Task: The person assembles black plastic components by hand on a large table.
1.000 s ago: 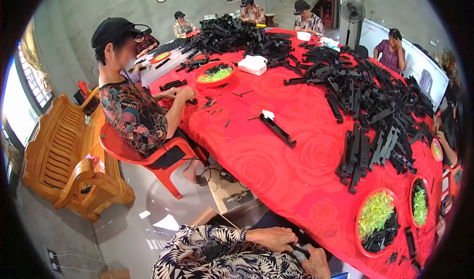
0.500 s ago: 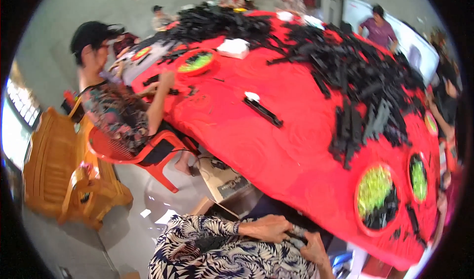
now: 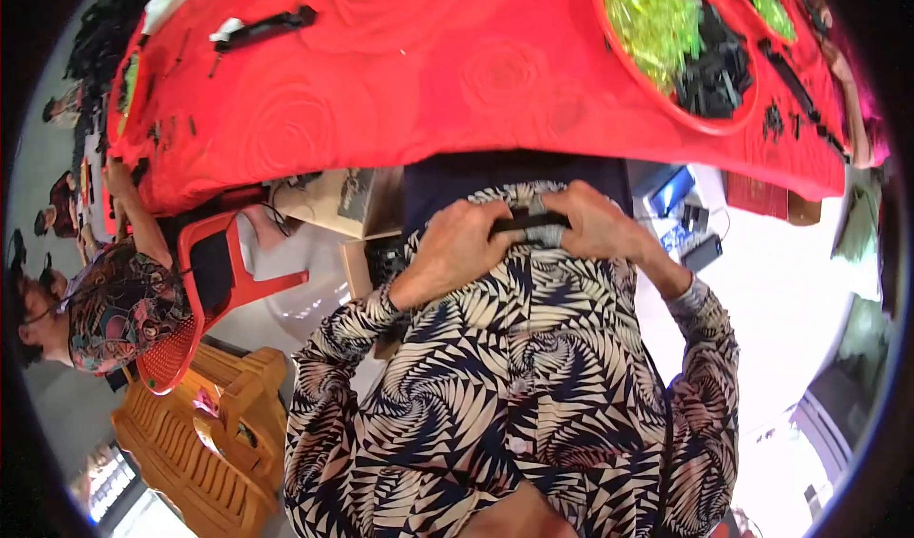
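Beside the red tablecloth [image 3: 381, 90], left grip [image 3: 457, 243] and right grip [image 3: 600, 224] clamp 1 black bar [image 3: 529, 222].

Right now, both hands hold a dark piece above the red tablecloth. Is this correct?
The place is wrong: in the head view, the left hand and right hand hold the dark piece over the patterned clothing, outside the edge of the red tablecloth.

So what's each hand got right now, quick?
Left hand: closed, holding one end of a black strip.
Right hand: closed, holding the other end of the black strip.
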`<state>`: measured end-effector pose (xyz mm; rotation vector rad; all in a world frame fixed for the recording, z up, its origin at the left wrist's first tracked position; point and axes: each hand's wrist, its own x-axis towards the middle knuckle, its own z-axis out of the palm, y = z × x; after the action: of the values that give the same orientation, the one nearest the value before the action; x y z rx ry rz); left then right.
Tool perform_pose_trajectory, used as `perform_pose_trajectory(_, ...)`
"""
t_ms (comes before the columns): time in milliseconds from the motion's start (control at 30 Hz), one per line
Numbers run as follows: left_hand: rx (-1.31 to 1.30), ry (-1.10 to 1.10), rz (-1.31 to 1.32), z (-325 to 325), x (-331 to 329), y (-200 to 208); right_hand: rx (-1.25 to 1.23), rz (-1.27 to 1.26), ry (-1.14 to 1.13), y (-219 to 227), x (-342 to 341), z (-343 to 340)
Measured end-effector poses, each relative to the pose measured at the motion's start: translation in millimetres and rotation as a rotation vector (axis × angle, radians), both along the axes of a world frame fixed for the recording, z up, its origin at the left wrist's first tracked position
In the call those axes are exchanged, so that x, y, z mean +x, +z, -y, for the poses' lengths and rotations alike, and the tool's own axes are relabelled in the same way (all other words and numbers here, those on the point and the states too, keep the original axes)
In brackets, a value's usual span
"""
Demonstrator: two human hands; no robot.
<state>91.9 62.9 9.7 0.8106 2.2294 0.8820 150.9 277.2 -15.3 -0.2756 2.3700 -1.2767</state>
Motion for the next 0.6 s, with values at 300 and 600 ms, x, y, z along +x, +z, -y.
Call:
perform_pose_trajectory(300, 0.193, -0.044, 0.385, 13, -12, -33, 0.123, 0.083, 0.097, 9, -6, 4)
perform_pose_trajectory(600, 0.136, -0.032, 0.283, 13, 3, -32, 0.133, 0.073, 0.072, 8, -2, 8)
